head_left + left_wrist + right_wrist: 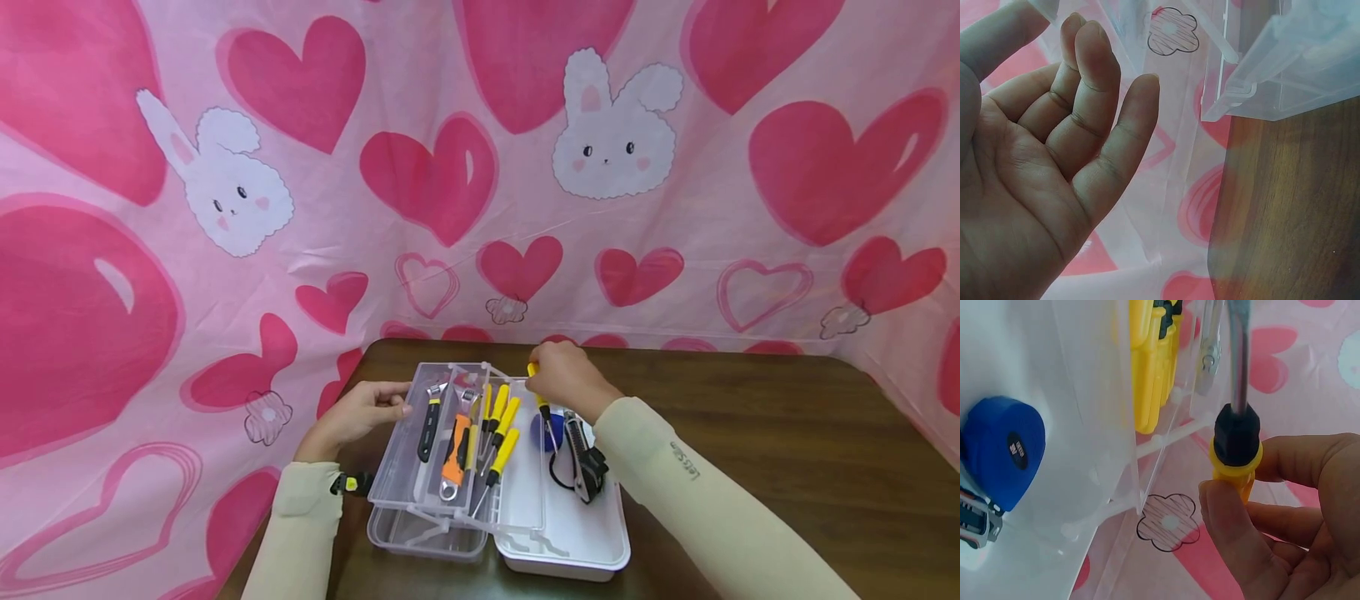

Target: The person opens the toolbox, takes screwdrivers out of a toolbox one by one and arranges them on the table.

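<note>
My right hand point(567, 377) pinches the yellow handle of a screwdriver point(1237, 437) between thumb and fingers, its shaft pointing down over the white box half. At the left side of the raised clear tray point(395, 454), my left hand point(362, 414) touches the edge, its other fingers loosely bent in the left wrist view. That tray contains a black-handled adjustable wrench point(430, 429), an orange-handled tool point(454, 454) and several yellow-handled screwdrivers point(504, 454). Beneath the right hand, a blue tape measure point(1007, 450) and a grey-and-black utility knife point(577, 446) lie in the white box half point(577, 533).
The opened toolbox, with its clear lower compartment point(427, 533) on the left and hinge arms point(431, 527) at the front, stands on a dark wooden table point(750, 433). A pink curtain with hearts and rabbits point(525, 208) hangs behind the table and along its left side.
</note>
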Demonstrator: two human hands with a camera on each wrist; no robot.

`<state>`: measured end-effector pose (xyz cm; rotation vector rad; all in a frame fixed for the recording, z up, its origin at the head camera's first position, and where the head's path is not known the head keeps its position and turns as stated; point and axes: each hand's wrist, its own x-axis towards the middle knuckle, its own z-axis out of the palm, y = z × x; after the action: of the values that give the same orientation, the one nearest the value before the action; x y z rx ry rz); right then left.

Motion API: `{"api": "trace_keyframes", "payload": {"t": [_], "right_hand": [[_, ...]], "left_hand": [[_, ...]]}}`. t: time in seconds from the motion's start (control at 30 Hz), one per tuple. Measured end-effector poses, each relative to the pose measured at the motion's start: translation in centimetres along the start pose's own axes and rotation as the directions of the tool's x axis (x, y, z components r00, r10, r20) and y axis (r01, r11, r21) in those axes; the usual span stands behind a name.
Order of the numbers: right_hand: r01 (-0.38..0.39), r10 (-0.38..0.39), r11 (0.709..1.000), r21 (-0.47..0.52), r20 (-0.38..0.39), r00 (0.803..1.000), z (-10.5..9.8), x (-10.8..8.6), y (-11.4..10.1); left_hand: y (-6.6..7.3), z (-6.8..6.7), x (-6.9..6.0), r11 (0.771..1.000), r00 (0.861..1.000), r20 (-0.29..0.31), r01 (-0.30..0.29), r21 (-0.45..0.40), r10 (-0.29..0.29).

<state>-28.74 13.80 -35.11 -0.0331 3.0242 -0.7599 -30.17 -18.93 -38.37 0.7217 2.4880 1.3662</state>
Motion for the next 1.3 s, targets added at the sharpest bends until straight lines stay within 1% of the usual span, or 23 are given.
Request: {"api": "trace_keyframes", "payload": {"t": [0.1,0.17,0.23,0.33,0.5,0.73,0.83,0.93,1.17,1.3], "right_hand": [[-0.007,0.007,1.000,0.003,-0.006,1.000,-0.2,0.0,0.4],[-0.011,0.010,1.000,-0.006,-0.009,1.000,-0.3,0.0,0.6],[-0.012,0.012,1.000,-0.011,-0.010,1.000,-0.4,0.0,0.7],[-0.012,0.012,1.000,-0.018,-0.017,1.000,-0.7,-0.2,0.9],[-0.014,0.013,1.000,-0.014,-0.028,1.000,-1.1,-0.3,1.3],[-0.010,0.011,1.000,0.021,-0.020,1.000,-1.3,-0.4,2.3],[-0.003,0.004,1.000,0.014,-0.034,0.999,-1.5,-0.4,2.9],[0.007,-0.007,1.000,0.005,-0.041,0.999,-1.7,-0.4,3.3],[-0.024,0.024,1.000,-0.005,-0.044,0.999,-2.2,-0.6,4.1],[-0.019,0.018,1.000,-0.009,-0.046,0.999,-2.6,-0.8,4.6]], "left_hand": [[-1.0,0.0,0.4,1.000,1.000,-0.002,0.007,0.007,-0.007],[-1.9,0.0,0.8,1.000,1.000,-0.004,0.020,0.005,-0.020],[-2.9,0.0,1.1,1.000,1.000,-0.008,0.018,0.000,-0.018],[-3.5,-0.1,1.3,1.000,1.000,-0.010,0.010,-0.002,-0.010],[-3.5,-0.2,1.2,1.000,1.000,-0.015,0.005,-0.007,-0.005],[-3.7,-0.1,1.0,0.999,0.999,-0.016,0.044,-0.014,-0.044],[-3.7,0.0,1.1,0.999,0.999,-0.015,0.032,-0.013,-0.033],[-3.6,0.0,1.0,0.999,0.999,-0.019,0.033,-0.015,-0.033],[-3.6,-0.2,1.0,1.000,0.999,-0.019,0.027,-0.012,-0.027],[-3.6,-0.2,1.0,0.999,0.999,-0.023,0.028,-0.016,-0.028]]}}
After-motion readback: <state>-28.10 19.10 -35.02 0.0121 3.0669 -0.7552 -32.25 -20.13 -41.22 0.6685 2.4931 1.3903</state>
